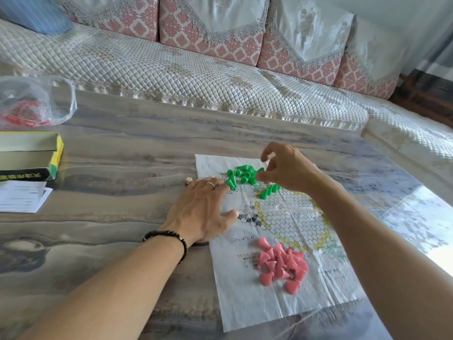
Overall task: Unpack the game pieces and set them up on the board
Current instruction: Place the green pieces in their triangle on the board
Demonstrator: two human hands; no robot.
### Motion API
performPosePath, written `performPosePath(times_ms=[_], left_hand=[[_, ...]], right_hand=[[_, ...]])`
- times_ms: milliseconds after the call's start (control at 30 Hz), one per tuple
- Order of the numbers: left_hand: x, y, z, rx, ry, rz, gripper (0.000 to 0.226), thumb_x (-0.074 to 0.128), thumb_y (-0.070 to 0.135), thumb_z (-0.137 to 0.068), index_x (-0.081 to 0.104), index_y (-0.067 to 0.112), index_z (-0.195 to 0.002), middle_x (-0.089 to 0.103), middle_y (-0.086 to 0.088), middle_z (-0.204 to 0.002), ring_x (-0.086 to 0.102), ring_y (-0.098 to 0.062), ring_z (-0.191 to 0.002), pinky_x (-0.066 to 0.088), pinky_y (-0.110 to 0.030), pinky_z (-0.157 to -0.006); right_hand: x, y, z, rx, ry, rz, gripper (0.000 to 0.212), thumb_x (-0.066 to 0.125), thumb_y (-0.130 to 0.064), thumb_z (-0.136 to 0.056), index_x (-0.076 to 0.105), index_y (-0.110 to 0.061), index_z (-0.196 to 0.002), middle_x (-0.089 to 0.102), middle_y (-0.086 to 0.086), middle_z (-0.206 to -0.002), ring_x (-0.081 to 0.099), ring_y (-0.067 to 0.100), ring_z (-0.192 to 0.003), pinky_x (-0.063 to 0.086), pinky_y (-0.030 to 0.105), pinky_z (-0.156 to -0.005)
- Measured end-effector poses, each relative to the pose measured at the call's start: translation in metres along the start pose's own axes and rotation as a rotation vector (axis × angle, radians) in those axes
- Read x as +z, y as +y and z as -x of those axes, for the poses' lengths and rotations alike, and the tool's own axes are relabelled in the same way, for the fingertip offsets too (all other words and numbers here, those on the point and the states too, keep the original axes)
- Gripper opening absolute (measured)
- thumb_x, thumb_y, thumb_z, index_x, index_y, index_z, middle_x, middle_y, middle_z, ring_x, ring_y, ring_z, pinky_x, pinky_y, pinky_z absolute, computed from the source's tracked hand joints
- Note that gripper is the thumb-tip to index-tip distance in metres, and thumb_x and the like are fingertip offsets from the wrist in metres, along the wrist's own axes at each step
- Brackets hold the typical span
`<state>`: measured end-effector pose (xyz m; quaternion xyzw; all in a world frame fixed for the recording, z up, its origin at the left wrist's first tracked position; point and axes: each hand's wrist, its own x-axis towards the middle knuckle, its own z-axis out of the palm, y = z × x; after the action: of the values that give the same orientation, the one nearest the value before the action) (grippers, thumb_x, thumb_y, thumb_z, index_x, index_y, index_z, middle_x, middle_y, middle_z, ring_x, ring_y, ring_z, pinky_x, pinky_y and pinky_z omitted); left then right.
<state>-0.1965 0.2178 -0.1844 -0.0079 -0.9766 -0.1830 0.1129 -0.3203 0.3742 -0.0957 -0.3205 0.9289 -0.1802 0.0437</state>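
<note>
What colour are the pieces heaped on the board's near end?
Pink pieces, clearest in the head view.

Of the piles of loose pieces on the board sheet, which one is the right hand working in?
The green pile at the sheet's far end; the right hand pinches at its edge. The pink pile lies untouched at the near end.

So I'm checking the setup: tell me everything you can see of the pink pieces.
The pink pieces are small, glossy, plastic-looking cones with flared bases. They lie in a loose heap, most tipped on their sides, on the near part of the paper board beside its hexagon grid. None is set on a space. Neither hand touches them.
</note>
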Motion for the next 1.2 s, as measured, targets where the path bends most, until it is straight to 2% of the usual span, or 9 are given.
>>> performPosePath(times_ms=[133, 233, 400, 467, 600, 867, 967, 1033, 1200], left_hand=[[-0.001, 0.000, 0.000, -0.002, 0.000, 0.001, 0.062, 0.040, 0.057, -0.090, 0.039, 0.020, -0.139, 0.039, -0.001, -0.148, 0.030, -0.016, -0.137, 0.017, -0.032, -0.114], [0.000, 0.000, 0.000, -0.005, -0.005, 0.004, 0.062, 0.041, 0.057, -0.090, 0.038, 0.021, -0.140, 0.038, -0.001, -0.149, 0.028, -0.016, -0.138, 0.016, -0.032, -0.114], [0.000, 0.000, 0.001, -0.001, -0.001, 0.005, 0.061, 0.041, 0.057, -0.090, 0.040, 0.021, -0.139, 0.039, 0.000, -0.148, 0.029, -0.016, -0.138, 0.016, -0.032, -0.114], [0.000, 0.000, 0.001, 0.004, 0.003, -0.001, 0.059, 0.041, 0.057, -0.090, 0.042, 0.021, -0.137, 0.040, 0.000, -0.146, 0.030, -0.016, -0.137, 0.017, -0.032, -0.113], [0.000, 0.001, 0.001, 0.004, 0.012, 0.003, 0.054, 0.042, 0.054, -0.090, 0.045, 0.021, -0.132, 0.043, 0.000, -0.143, 0.033, -0.016, -0.134, 0.017, -0.031, -0.112], [-0.001, 0.001, 0.000, -0.007, 0.013, 0.013, 0.055, 0.043, 0.054, -0.089, 0.045, 0.022, -0.134, 0.043, 0.002, -0.141, 0.034, -0.015, -0.132, 0.019, -0.029, -0.111], [-0.001, 0.000, 0.001, -0.009, 0.007, 0.012, 0.057, 0.042, 0.054, -0.089, 0.043, 0.022, -0.136, 0.041, 0.001, -0.144, 0.032, -0.016, -0.135, 0.018, -0.030, -0.112], [0.000, 0.000, 0.001, -0.007, 0.000, 0.007, 0.058, 0.042, 0.054, -0.089, 0.043, 0.021, -0.137, 0.040, 0.000, -0.146, 0.030, -0.016, -0.136, 0.016, -0.030, -0.113], [0.000, 0.000, 0.001, -0.007, -0.004, 0.008, 0.061, 0.042, 0.055, -0.090, 0.039, 0.021, -0.140, 0.036, 0.000, -0.150, 0.027, -0.016, -0.139, 0.013, -0.030, -0.115]], right_hand=[[0.000, 0.004, 0.001, -0.054, 0.012, 0.095, 0.009, 0.073, -0.013, -0.082, 0.067, -0.020, -0.080, 0.063, -0.012, -0.069, 0.055, -0.003, -0.055, 0.042, 0.010, -0.049], [0.001, 0.003, 0.005, -0.071, -0.023, 0.140, 0.014, 0.063, -0.008, -0.087, 0.074, -0.016, -0.092, 0.065, -0.013, -0.075, 0.060, -0.001, -0.064, 0.051, 0.011, -0.058], [-0.001, 0.002, 0.008, -0.109, -0.089, 0.222, 0.016, 0.062, -0.008, -0.088, 0.073, -0.017, -0.096, 0.069, -0.008, -0.087, 0.057, -0.008, -0.070, 0.041, 0.000, -0.056], [-0.001, 0.002, 0.010, -0.147, -0.098, 0.253, 0.013, 0.065, -0.011, -0.087, 0.073, -0.018, -0.095, 0.064, -0.011, -0.086, 0.053, -0.008, -0.071, 0.040, 0.003, -0.060], [0.006, 0.002, 0.012, -0.197, -0.122, 0.358, 0.011, 0.069, -0.019, -0.086, 0.072, -0.024, -0.095, 0.052, -0.012, -0.094, 0.049, 0.003, -0.088, 0.037, 0.020, -0.080], [0.016, 0.009, 0.013, -0.215, -0.127, 0.405, 0.016, 0.067, -0.020, -0.086, 0.071, -0.027, -0.100, 0.048, -0.011, -0.100, 0.048, 0.008, -0.104, 0.033, 0.022, -0.094], [0.018, 0.009, 0.013, -0.205, -0.137, 0.398, 0.018, 0.068, -0.020, -0.086, 0.070, -0.027, -0.102, 0.054, -0.009, -0.105, 0.049, 0.009, -0.105, 0.037, 0.026, -0.096], [0.016, 0.008, 0.012, -0.205, -0.110, 0.333, 0.023, 0.069, -0.021, -0.085, 0.068, -0.024, -0.108, 0.058, -0.006, -0.108, 0.049, 0.007, -0.098, 0.042, 0.027, -0.091], [0.004, 0.009, -0.005, -0.128, 0.077, 0.151, 0.023, 0.054, -0.005, -0.091, 0.072, -0.010, -0.104, 0.072, 0.001, -0.104, 0.062, 0.006, -0.081, 0.046, 0.011, -0.072]])
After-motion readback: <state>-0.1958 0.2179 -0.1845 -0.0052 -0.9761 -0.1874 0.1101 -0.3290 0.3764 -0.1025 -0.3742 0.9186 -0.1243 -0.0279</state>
